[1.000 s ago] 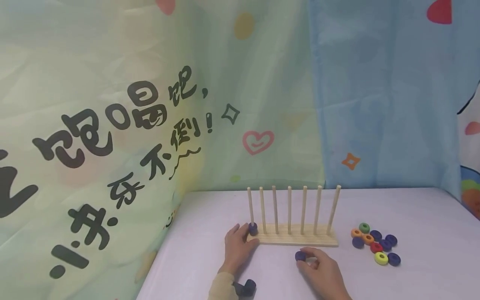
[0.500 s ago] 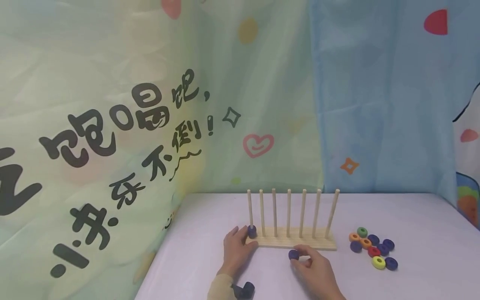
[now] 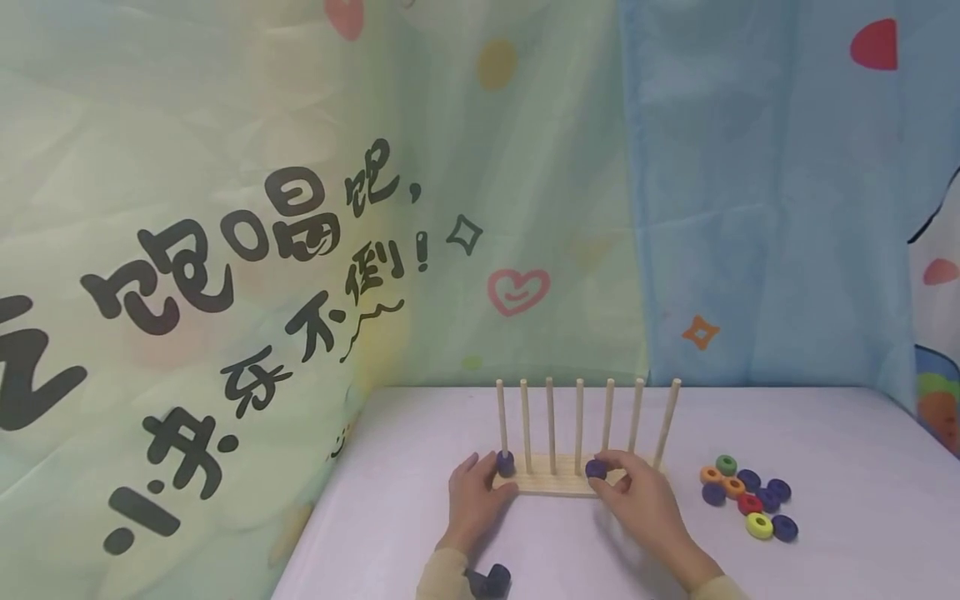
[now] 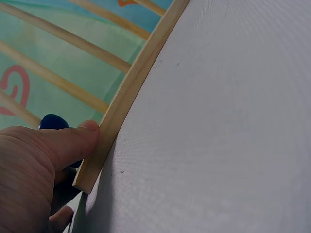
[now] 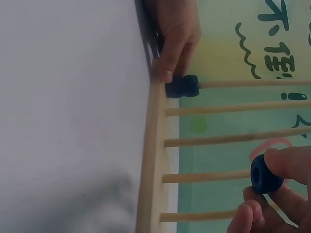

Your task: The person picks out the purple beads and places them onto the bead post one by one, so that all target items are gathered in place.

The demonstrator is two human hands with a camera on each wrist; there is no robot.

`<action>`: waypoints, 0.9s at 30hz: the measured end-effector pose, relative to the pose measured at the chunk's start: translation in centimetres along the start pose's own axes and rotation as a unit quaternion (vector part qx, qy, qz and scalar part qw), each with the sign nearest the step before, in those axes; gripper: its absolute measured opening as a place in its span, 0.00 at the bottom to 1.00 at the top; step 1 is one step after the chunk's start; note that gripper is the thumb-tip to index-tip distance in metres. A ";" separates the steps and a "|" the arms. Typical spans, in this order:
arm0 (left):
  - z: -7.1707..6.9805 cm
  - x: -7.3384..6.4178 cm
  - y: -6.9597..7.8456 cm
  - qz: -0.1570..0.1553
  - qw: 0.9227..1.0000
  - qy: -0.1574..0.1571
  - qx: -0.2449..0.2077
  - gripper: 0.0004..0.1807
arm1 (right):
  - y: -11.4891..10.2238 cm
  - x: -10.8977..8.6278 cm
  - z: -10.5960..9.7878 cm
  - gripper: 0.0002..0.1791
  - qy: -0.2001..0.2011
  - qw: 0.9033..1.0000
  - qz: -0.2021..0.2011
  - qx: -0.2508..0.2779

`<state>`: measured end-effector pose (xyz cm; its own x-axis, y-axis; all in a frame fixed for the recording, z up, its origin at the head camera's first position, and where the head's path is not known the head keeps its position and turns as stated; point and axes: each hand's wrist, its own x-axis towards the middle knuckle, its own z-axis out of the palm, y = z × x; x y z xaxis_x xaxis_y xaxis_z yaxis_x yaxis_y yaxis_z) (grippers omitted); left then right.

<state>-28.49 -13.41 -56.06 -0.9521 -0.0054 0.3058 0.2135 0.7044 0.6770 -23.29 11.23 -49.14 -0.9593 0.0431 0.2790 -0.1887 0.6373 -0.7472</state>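
A wooden peg rack (image 3: 547,486) with a row of upright pegs stands on the table. My left hand (image 3: 472,500) grips its left end, the thumb (image 4: 80,141) pressed on the front edge of the base. Two dark blue beads (image 5: 182,86) sit stacked at the bottom of the leftmost peg, beside the left fingers. My right hand (image 3: 645,504) pinches another dark blue bead (image 5: 266,175) between thumb and fingertips, its hole facing the base in the right wrist view. In the head view this bead (image 3: 596,470) overlaps the base near the middle pegs, below their tops.
To the right of the rack lies a loose group of beads: a green bead (image 3: 726,465), orange ones, a red bead (image 3: 749,503), a yellow bead (image 3: 760,525) and several dark blue ones. A black wrist camera (image 3: 491,581) sits on the left wrist. Printed curtains hang behind the table.
My right hand first carried its blue bead slightly left in front of the rack, then raised it forward to the pegs. The left hand has stayed on the rack's end.
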 end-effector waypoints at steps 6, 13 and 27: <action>0.0 0.1 0.0 -0.008 1.000 0.004 0.004 0.30 | -0.9 1.4 0.1 0.19 0.012 1.000 -0.026 -0.004; 0.2 -0.1 -0.2 0.000 1.000 0.006 0.009 0.28 | -1.9 2.3 0.3 0.20 0.017 0.999 -0.046 -0.004; 0.2 0.0 0.1 -0.016 1.000 -0.003 0.009 0.29 | -3.6 3.3 0.1 0.20 0.016 0.997 -0.079 0.012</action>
<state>-28.52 -13.23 -56.14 -0.9598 -0.0234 0.2797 0.1789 0.7166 0.6741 -25.79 9.04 -45.60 -0.9105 -0.0314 0.4123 -0.3414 0.6196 -0.7068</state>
